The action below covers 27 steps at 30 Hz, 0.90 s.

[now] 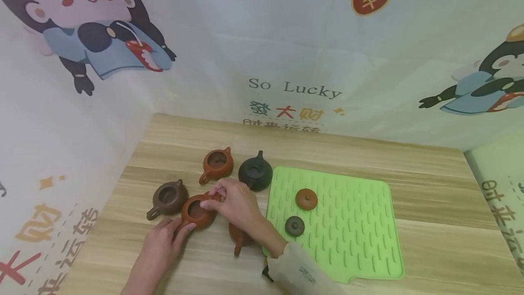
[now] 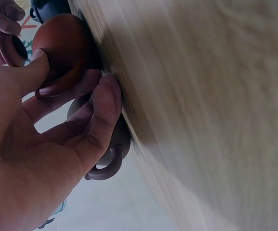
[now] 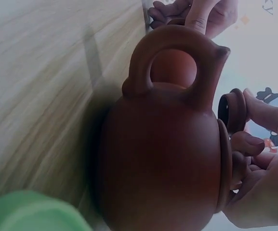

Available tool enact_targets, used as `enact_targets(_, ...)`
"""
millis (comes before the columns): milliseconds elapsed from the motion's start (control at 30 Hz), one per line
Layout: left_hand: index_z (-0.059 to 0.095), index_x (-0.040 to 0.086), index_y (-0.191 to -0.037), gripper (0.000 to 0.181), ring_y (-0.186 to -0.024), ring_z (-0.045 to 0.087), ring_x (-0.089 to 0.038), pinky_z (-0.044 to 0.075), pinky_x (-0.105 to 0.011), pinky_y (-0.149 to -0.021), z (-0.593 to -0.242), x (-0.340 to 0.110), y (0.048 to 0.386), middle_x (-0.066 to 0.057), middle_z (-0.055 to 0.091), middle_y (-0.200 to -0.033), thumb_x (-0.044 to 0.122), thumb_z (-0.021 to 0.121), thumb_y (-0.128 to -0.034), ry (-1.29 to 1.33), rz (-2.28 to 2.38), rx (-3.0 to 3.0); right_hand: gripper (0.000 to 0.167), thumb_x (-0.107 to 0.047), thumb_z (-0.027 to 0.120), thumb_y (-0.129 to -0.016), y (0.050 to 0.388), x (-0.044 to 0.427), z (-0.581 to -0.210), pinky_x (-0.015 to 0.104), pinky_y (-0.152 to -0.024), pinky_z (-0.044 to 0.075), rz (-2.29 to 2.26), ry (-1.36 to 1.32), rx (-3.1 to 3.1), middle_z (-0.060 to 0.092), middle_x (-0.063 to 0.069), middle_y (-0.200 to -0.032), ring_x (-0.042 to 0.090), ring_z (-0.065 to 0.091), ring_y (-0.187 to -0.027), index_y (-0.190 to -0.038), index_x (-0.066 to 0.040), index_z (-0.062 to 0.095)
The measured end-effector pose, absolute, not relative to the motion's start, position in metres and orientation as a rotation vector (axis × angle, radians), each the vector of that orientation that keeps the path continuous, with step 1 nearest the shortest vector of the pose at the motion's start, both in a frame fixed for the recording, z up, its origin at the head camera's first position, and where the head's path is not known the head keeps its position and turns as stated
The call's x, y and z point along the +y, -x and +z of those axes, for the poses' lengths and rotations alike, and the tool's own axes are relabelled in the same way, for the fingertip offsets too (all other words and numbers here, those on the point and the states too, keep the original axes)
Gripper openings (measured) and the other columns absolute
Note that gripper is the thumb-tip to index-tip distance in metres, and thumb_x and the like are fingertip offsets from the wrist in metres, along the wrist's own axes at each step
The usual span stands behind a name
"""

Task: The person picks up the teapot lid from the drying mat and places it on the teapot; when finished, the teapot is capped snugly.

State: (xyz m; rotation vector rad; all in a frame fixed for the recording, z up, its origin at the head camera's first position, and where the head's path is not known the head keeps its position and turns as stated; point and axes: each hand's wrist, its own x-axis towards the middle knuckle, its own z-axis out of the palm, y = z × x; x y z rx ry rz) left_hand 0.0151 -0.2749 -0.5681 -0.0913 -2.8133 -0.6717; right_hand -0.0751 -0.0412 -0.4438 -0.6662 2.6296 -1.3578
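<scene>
My left hand grips the handle of a reddish-brown teapot, whose top is uncovered; the thumb lies against the pot in the left wrist view. Between the fingers and thumb of my right hand is a small round teapot lid, tilted and raised beside the pot's opening. Another reddish-brown teapot stands under my right forearm, which hides much of it in the head view; a lid sits on it. Left of the gripped pot is an uncovered dark brown teapot.
Farther back stand an uncovered orange-red teapot and a black teapot. On the right, a green ridged mat carries an orange-brown lid and a dark lid. A printed cloth hangs behind the wooden table.
</scene>
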Motion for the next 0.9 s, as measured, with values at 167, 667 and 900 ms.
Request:
enact_targets(167,0.079,0.006,-0.098,0.023,-0.071,0.07,-0.019,0.058,-0.04,-0.06,-0.571,-0.278,-0.014,-0.004,0.068,-0.082,0.028,0.085,-0.0989,0.101,-0.665,-2.793,0.027,-0.033,0.095,-0.087,0.077,-0.05,-0.443,0.018,-0.064,0.037,-1.302,0.614,2.654,0.059,-0.007,-0.081,0.001,0.045,-0.073,-0.096,-0.014,0.078)
enact_targets(667,0.079,0.005,-0.098,0.02,-0.073,0.071,-0.021,0.058,-0.041,-0.06,-0.564,-0.277,-0.015,-0.005,0.069,-0.083,0.023,0.086,-0.0975,0.142,-0.662,-2.78,0.029,-0.041,0.095,-0.086,0.077,-0.07,-0.452,0.013,-0.061,0.035,-1.137,0.685,2.77,0.057,-0.011,-0.075,-0.002,0.043,-0.069,-0.097,-0.018,0.08)
enact_targets(900,0.077,0.007,-0.094,0.017,-0.071,0.069,-0.018,0.055,-0.037,-0.058,-0.565,-0.276,-0.014,-0.002,0.067,-0.08,0.02,0.088,-0.0947,0.165,-0.657,-2.757,0.029,-0.042,0.093,-0.088,0.079,-0.072,-0.451,0.014,-0.062,0.036,-1.109,0.673,2.761,0.057,-0.011,-0.077,0.0,0.045,-0.07,-0.1,-0.019,0.08)
